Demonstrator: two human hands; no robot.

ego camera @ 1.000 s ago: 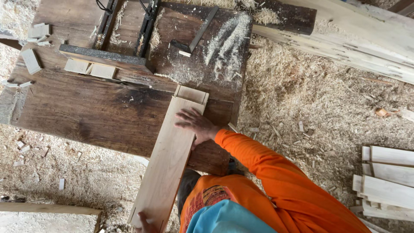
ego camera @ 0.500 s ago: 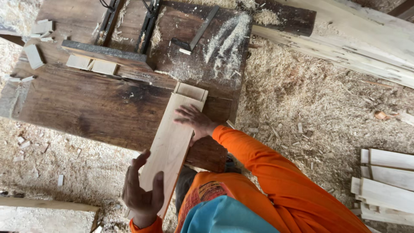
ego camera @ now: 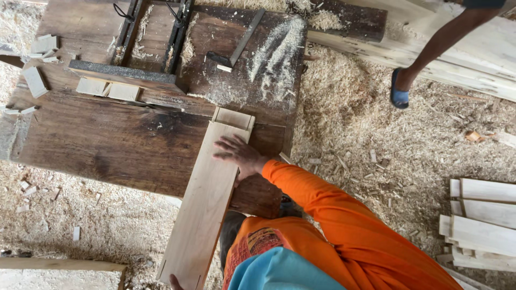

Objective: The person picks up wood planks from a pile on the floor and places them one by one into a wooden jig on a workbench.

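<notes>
Head view: you look down at a dark wooden bench (ego camera: pixel 107 139) with sawdust all around it. Left of the bench, small wood blocks (ego camera: pixel 35 80) lie on its edge and in the sawdust. On the bench, near its far side, two pale blocks (ego camera: pixel 107 88) sit side by side, just in front of a dark metal frame (ego camera: pixel 153 40). Right of the frame lies a hammer (ego camera: pixel 236 45) in a heap of pale sawdust.

A long pale board (ego camera: pixel 207 198) lies on the bench. Its far end rests near the right part of the bench, and its near end hangs off the bench toward you. A short pale piece (ego camera: pixel 234 117) touches the far end of the board.

Your left hand (ego camera: pixel 174 281) shows only as a tip at the bottom edge, just beside the near end of the board. You cannot tell whether it is spread or closed.

Your right hand (ego camera: pixel 239 156) lies flat on the board, near its far end, with the fingers spread and pressing down. It does not pinch anything. Your orange sleeve (ego camera: pixel 333 215) runs back from it.

Right of the bench, another person's leg and blue shoe (ego camera: pixel 399 94) stand on the sawdust by long pale planks (ego camera: pixel 457 48). Well right of the bench, a stack of short pale boards (ego camera: pixel 484 220) lies on the floor.
</notes>
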